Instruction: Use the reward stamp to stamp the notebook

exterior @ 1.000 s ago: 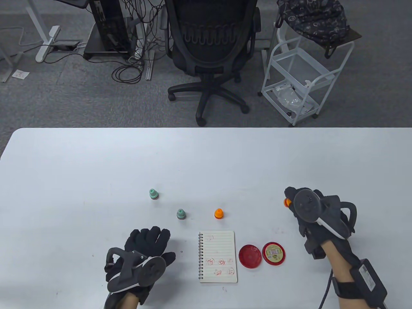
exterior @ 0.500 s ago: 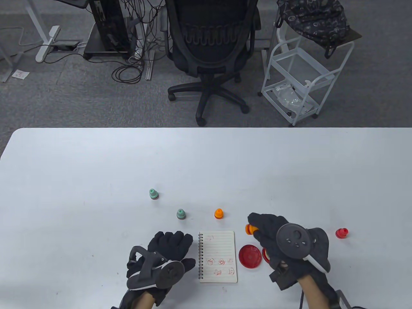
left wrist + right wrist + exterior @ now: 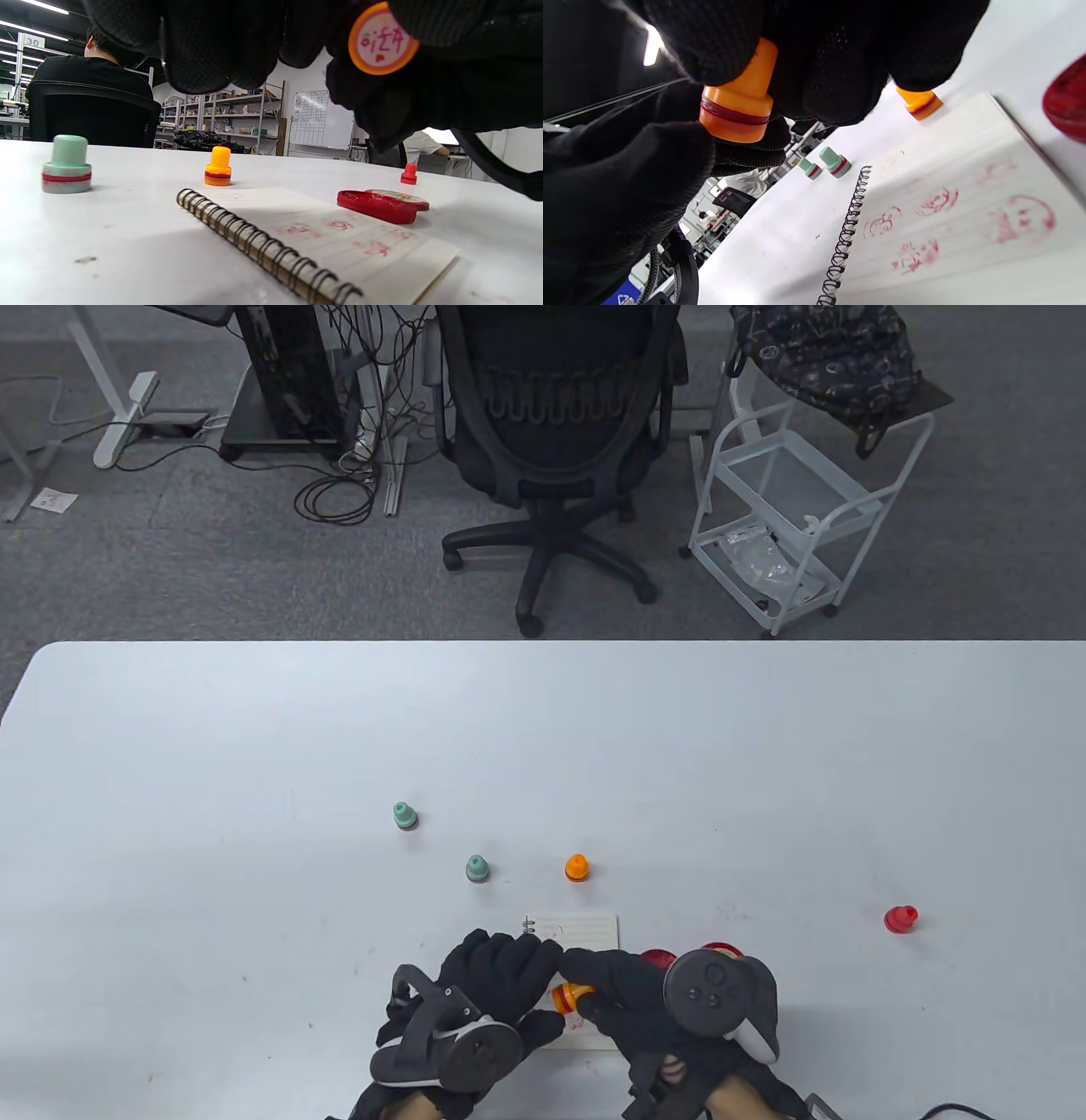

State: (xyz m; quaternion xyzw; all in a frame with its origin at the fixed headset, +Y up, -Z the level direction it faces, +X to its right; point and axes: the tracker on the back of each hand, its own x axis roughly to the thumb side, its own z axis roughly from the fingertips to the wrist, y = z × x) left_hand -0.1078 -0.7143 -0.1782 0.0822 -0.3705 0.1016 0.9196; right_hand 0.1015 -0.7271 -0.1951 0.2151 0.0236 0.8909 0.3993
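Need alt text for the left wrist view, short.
Black-gloved fingers hang over an open spiral-bound lined notebook with faint red stamp marks, beside an orange stamp's inked round face. Behind stand green, orange and red stamps.

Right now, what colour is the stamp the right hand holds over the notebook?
Orange, with a dark red band round its base; the right wrist view shows it best.
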